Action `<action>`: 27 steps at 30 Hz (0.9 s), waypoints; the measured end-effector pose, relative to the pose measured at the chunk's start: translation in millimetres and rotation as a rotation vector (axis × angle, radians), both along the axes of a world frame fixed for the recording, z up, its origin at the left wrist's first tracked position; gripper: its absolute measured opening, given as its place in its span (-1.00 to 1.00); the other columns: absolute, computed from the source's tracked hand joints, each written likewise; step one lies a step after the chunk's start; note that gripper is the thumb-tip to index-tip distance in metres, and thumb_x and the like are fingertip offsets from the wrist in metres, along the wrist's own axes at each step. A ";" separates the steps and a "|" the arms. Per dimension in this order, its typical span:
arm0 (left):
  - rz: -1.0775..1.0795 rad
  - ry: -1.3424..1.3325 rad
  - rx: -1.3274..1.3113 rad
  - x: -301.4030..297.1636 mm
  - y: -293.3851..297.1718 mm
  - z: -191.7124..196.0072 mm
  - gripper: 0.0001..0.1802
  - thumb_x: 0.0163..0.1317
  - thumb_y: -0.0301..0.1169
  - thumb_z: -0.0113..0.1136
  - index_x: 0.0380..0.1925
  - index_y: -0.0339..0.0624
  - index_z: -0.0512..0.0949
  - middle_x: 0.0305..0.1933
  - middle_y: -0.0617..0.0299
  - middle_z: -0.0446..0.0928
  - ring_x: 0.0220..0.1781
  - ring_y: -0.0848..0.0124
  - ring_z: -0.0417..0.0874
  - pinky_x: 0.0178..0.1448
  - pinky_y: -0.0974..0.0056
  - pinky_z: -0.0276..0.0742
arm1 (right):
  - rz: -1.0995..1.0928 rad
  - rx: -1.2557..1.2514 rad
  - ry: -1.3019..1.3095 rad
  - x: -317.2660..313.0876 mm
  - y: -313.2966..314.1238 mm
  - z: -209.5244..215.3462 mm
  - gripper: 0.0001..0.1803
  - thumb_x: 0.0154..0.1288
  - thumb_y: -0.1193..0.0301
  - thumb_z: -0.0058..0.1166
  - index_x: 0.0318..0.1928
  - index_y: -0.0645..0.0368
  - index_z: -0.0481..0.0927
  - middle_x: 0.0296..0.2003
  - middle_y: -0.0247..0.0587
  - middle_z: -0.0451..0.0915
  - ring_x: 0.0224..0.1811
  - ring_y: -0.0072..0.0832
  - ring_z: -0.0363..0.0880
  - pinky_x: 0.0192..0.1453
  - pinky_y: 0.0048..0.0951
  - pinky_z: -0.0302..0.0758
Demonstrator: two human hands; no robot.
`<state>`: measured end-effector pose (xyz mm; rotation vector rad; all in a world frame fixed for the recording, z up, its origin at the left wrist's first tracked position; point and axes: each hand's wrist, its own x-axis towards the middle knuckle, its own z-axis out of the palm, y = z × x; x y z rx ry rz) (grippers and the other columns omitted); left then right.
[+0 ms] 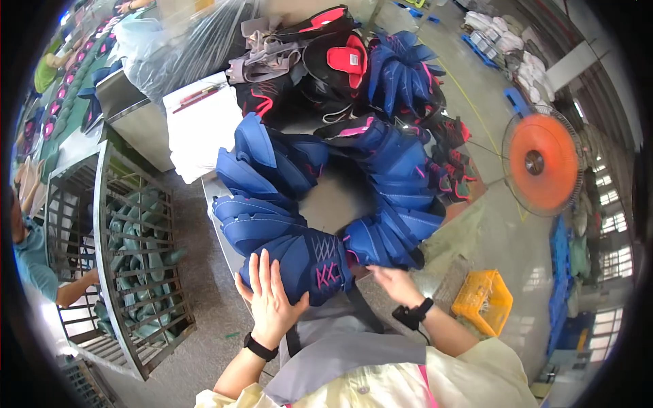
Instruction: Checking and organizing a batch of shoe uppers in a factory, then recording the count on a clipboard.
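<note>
Blue shoe uppers with pink trim are stacked side by side in a ring on the table in front of me. My left hand (272, 299) lies on the nearest blue shoe upper (289, 255), fingers spread over its left end. Crossed pink lacing shows on that upper's right side. My right hand (398, 284) is just right of it, close to the near edge of the right-hand stack (388, 241). Its thumb and fingertips are drawn together; whatever they hold is too small to make out.
Behind the ring lie black-and-red shoe uppers (333, 64) and another blue bunch (401, 75). White paper (201, 129) with pens is at left. A metal cage cart (102, 231) holds green shoe lasts; a person reaches toward it. An orange fan (558, 163) and yellow basket (469, 299) stand right.
</note>
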<state>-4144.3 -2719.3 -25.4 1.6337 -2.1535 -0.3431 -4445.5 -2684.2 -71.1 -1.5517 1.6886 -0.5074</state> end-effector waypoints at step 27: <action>-0.185 0.022 -0.027 92.6 -30.3 0.7 -0.07 -0.49 -0.37 0.43 0.09 -0.13 0.30 0.32 0.03 0.19 0.39 -0.03 0.05 0.34 -0.12 -0.07 | 0.254 0.378 0.116 13.6 -51.4 4.0 -0.59 0.36 0.15 -0.16 -0.51 0.21 0.44 -0.58 -0.20 0.47 -0.47 -0.37 0.51 -0.27 -0.26 0.48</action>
